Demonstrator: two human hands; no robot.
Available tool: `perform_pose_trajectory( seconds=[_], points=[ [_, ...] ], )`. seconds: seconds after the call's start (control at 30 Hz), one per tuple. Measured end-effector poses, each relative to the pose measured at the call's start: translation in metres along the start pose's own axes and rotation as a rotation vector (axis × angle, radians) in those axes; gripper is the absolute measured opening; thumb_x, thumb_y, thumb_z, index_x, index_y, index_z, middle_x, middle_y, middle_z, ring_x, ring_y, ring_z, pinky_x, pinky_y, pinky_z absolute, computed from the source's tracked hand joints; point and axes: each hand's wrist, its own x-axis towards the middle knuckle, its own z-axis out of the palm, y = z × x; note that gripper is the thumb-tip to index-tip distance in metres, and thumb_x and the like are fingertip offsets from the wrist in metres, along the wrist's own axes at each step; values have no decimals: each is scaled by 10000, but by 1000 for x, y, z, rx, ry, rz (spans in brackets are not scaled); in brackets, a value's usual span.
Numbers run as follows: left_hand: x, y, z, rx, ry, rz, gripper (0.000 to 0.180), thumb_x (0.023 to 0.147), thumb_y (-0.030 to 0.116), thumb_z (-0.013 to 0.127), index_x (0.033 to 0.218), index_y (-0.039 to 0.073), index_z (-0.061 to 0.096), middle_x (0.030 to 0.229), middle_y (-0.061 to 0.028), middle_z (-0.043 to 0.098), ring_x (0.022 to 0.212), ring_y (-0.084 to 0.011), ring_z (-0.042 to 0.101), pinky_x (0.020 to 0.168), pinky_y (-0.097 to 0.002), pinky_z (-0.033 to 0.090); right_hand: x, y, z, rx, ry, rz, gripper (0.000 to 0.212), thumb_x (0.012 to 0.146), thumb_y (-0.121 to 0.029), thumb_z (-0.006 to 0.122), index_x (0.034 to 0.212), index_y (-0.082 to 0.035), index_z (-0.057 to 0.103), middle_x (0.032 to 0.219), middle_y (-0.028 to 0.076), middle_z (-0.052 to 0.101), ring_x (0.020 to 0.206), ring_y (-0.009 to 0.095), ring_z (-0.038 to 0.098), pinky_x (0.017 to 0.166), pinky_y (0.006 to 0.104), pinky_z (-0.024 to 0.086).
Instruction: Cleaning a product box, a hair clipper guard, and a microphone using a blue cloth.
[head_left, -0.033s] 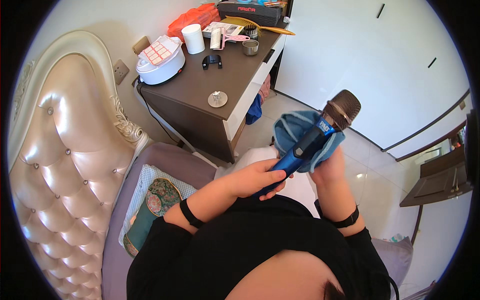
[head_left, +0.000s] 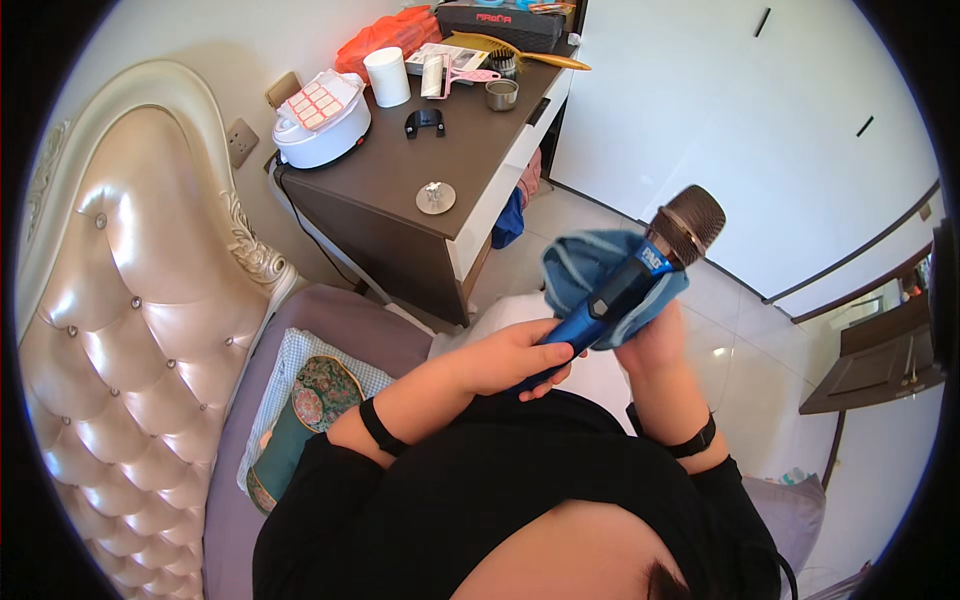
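I see my left hand [head_left: 512,360] clenched around the lower handle of the blue microphone [head_left: 620,290], held up in front of my chest. Its long axis runs up and to the right, the brown mesh head farthest from me. My right hand [head_left: 652,335] grips the blue cloth [head_left: 590,265], wrapped against the upper body just under the head. The brown table [head_left: 400,190] stands well apart, up left.

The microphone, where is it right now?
In the head view the blue microphone is right of centre, its handle in the left hand, while the right hand presses a blue cloth around its upper body.
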Motion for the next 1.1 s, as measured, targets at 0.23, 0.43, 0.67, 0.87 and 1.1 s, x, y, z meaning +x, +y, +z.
perform_pose_trajectory(
  seconds=[0.23,0.43,0.67,0.87,1.1],
  points=[
    [0,3,-3,251,141,-26,280,870,298,558,986,45,529,709,-12,525,540,-69,503,435,-197,407,-26,16,-12,-258,-198,-6,647,838,-318,615,1312,2,313,1235,106,471,1128,206,463,961,363,369],
    [11,11,-3,847,364,178,408,790,278,651,1072,14,522,793,-93,588,675,-171,585,624,-302,471,-9,5,-11,-317,-95,-135,513,898,-264,514,1297,10,341,1234,102,477,1118,212,478,960,345,376],
    [10,23,0,1100,434,207,468,762,284,676,1094,-1,510,805,-141,591,702,-237,592,665,-327,469,-3,-7,-26,-190,-8,-203,541,870,-347,554,1255,-5,390,1199,116,516,1073,241,529,932,391,416],
    [7,6,-7,370,157,-64,276,868,305,563,936,41,521,737,-30,553,541,-77,520,453,-212,409,-21,6,-11,-307,-185,-14,692,746,-356,713,1259,-31,383,1158,84,516,1092,211,500,946,367,397],
    [4,-1,-14,-59,-160,-171,365,895,396,477,974,41,519,718,-40,555,514,-93,538,402,-194,407,-28,11,-17,-348,-222,-41,664,739,-374,713,1214,-22,413,1112,87,531,1031,198,533,880,345,440]
  ],
)
